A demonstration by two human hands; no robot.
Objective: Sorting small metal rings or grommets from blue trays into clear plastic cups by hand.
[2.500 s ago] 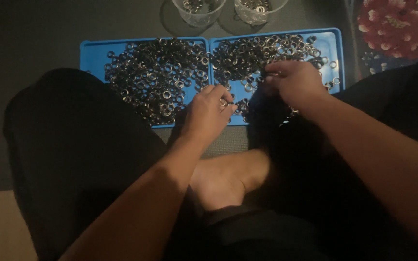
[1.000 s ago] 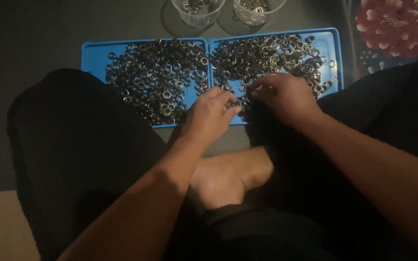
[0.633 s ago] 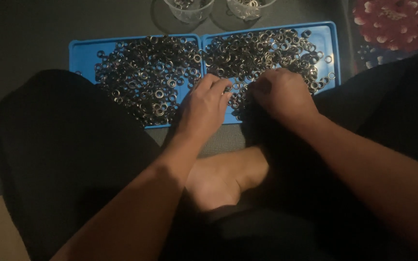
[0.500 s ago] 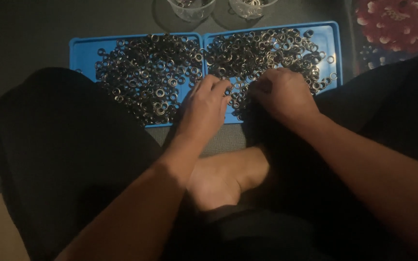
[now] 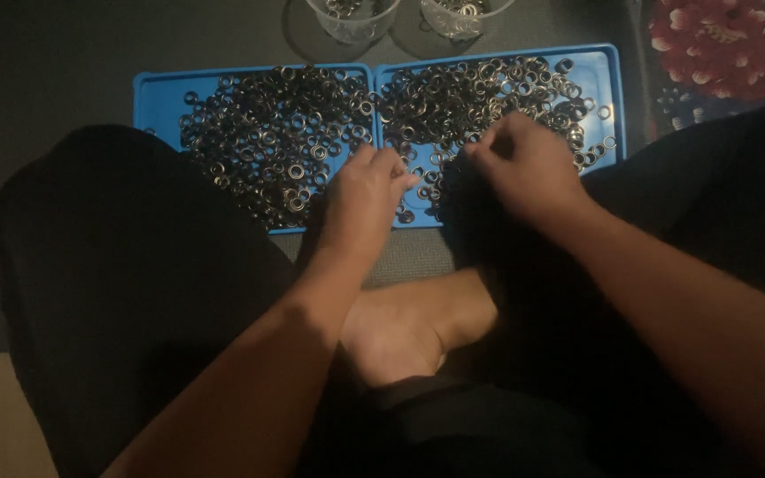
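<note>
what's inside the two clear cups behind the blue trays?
Each clear cup, left and right, holds a few small metal rings like those heaped in the blue trays. The frame's top edge cuts off the cups, so how many rings they hold cannot be seen.

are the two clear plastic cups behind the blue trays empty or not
Not empty. The left clear plastic cup and the right one each hold a few small metal rings at the bottom; how many, cannot tell.

Dark grey mat [image 5: 64, 53] carries two blue trays [image 5: 157, 88], two clear cups [image 5: 351, 18], flowered cloth [image 5: 723, 44].
</note>
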